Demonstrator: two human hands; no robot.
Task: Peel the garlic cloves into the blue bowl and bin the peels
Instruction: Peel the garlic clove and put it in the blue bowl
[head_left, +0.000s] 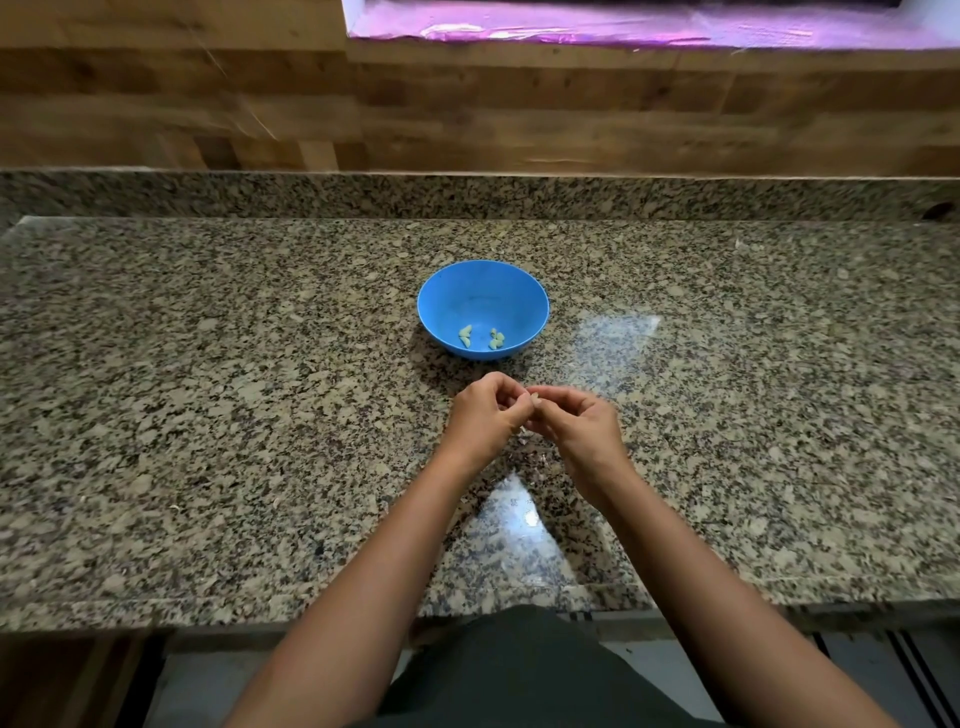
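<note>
The blue bowl stands on the speckled granite counter, with several pale peeled garlic cloves lying in its near side. Just in front of the bowl my left hand and my right hand meet fingertip to fingertip. Both pinch a small garlic clove, of which only a pale tip shows between the fingers. A few bits of peel lie on the counter under my hands. No bin is in view.
The granite counter runs the full width, with a raised granite lip and a wood-panel wall behind. Its front edge lies near my body. A pink-lit window sill sits at the top right.
</note>
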